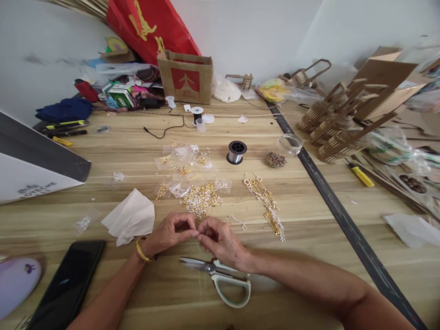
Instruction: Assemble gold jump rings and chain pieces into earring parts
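My left hand (173, 231), with a yellow bangle (141, 251) at the wrist, is closed in a pinch. My right hand (222, 240) pinches too, its fingertips meeting the left ones. A thin clear thread (200, 279) runs faintly down from the fingertips; anything smaller between them is hidden. Just beyond lies a pile of gold and silver beads (201, 198). Scissors (227, 279) with pale handles rest below the right hand. To its right are a short silver chain (238, 222) and a bundle of gold and silver chains (264, 201).
A spool of clear line (236, 152) and a jar of dark beads (277, 159) stand farther back. Left are folded tissues (132, 217) and a phone (67, 286). Small woven baskets (330, 123), a yellow cutter (360, 175) and a dark strip (330, 197) lie right.
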{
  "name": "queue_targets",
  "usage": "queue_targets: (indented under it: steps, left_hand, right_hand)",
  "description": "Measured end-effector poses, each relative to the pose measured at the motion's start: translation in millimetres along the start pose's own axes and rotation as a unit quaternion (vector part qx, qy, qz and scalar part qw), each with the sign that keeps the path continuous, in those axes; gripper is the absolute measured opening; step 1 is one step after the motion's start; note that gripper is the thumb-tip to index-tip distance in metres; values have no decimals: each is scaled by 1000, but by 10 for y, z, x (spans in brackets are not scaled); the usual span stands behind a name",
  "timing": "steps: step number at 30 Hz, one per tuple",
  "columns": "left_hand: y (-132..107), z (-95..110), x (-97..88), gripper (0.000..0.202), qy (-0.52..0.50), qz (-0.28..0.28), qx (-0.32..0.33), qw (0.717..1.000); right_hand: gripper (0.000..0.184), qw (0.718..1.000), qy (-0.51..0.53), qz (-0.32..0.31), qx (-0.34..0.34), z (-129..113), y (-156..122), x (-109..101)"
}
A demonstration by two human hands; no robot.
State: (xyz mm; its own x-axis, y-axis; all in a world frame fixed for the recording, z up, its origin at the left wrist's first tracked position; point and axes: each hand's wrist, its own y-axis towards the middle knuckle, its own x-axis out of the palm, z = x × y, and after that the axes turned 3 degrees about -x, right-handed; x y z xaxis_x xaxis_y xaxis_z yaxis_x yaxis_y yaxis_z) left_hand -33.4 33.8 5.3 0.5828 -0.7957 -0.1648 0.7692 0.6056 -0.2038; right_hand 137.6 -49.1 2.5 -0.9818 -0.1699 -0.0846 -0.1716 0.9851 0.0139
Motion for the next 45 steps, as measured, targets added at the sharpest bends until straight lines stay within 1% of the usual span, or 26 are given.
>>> queue_targets:
  steps: [5,8,13,18,26,32,36,41,45]
  left_hand:
    - [7,3,2,26,4,4,5,1000]
    - [-2,7,2,27,5,6,4,1000]
    - [-9,-7,-10,27,-6,-4,2,1000]
    - [2,-4,-17,28,-16,-18,3,1000]
    - [-7,10,-15,30,1,-9,0,1000]
    - [0,2,-27,30,-3,-10,6,1000]
    - [10,3,-38,29,-2,-20,12,1000]
    - [14,12,-48,30,-9,-32,16,999]
    - [7,20,-53,30,-18,-33,19,999]
  right_hand:
    - [7,1000,9,-12,16,4,-6,-3]
    - [7,999,40,-21,22,7,-11,-1]
    - [9,996,77,-20,39,16,-10,14]
    - [10,997,68,-27,31,21,-12,19]
    - [10,996,76,-37,28,10,-13,23]
    - [7,998,40,-47,4,27,-30,26]
    - [4,998,27,-47,-5,53,-36,29]
    - [6,999,0,-53,-2,28,-32,24]
    - [8,996,-52,-74,-22,-25,-42,16]
